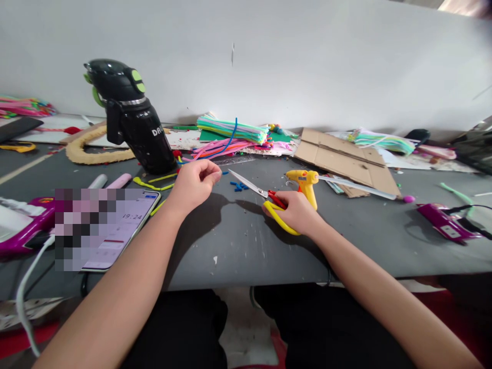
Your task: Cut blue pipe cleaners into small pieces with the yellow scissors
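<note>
My right hand [298, 209] is wrapped round the handles of a pair of scissors [250, 184], one handle red and the other yellow. The metal blades point left and look almost closed. My left hand [197, 185] hovers left of the blade tip, thumb and fingers pinched together. A speck of blue shows beside these fingertips, but whether they hold it I cannot tell. Under the blades, short cut blue pieces [240, 186], like pipe cleaner, lie scattered on the grey table [238, 256]. A yellow glue gun [303, 179] lies just behind my right hand.
Left stand a black bottle [142, 128] and a phone [119, 230]. Bundled pastel pipe cleaners [232, 128] lie at the back, beside flat cardboard [346, 160]. Purple devices [446, 220] with cables sit right and left. A white wall [246, 66] rises behind.
</note>
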The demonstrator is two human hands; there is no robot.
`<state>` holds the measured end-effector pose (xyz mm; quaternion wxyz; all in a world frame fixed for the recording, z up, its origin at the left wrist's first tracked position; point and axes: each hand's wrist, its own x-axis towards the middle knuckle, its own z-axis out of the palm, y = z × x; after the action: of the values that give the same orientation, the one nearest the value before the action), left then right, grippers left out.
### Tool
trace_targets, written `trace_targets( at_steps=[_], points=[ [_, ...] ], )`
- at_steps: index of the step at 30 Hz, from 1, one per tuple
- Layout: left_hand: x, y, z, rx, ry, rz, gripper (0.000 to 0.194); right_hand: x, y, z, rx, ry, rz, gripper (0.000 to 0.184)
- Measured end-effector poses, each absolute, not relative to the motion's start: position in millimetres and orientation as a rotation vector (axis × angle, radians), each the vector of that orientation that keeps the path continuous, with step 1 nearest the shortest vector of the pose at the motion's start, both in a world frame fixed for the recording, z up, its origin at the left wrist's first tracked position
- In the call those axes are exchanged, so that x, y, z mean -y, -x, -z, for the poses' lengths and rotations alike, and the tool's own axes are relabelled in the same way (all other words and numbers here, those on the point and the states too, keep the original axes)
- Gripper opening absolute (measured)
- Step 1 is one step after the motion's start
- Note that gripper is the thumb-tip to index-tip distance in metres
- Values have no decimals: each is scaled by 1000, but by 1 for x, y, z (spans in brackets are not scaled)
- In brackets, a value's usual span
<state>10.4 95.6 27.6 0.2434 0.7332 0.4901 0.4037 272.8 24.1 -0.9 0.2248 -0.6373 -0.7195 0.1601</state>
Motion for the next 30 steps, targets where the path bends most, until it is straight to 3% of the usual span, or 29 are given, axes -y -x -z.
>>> trace_targets(
  at_steps=[30],
  points=[
    [-98, -8, -24, -1349, -2133, -1036, 17, -25, -276, 1, 2075, 1738, -440, 36]
  ],
)
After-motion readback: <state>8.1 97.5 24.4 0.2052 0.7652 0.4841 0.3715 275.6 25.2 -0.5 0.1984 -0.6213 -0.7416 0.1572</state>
